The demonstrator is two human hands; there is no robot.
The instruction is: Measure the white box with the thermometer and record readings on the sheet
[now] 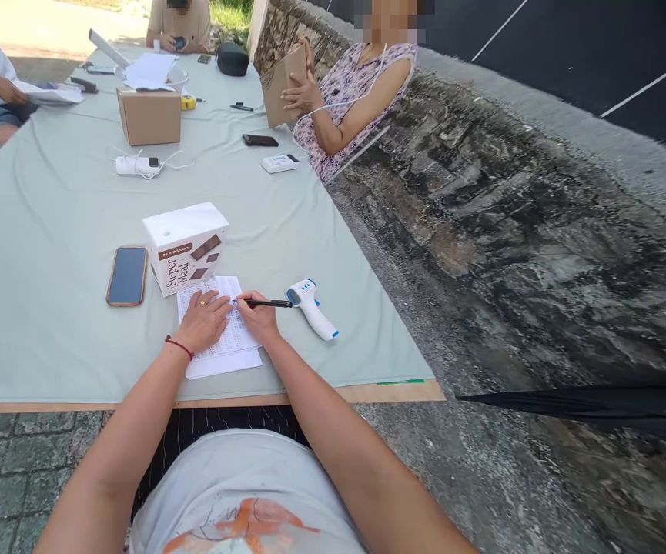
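My left hand (pixel 205 319) lies flat on the printed sheets of paper (pixel 225 364), fingers spread, with a ring on one finger and a red cord on the wrist. Pinched in my right hand (pixel 256 317) is a black pen (pixel 275 303), its tip at the paper near my left fingertips. Just behind the sheets stands a white box (pixel 188 242) printed "Su-per Meal". To its left a smartphone (pixel 127 275) rests face up. A white and blue infrared thermometer (pixel 312 309) lies to the right of my right hand.
A pale green cloth covers the table (pixel 67 308). Farther back are a cardboard box (pixel 148 117) with papers on top, a white device with a cable (pixel 137 165), and phones. One person at right holds a cardboard piece (pixel 284 86); two others sit at the far end and left.
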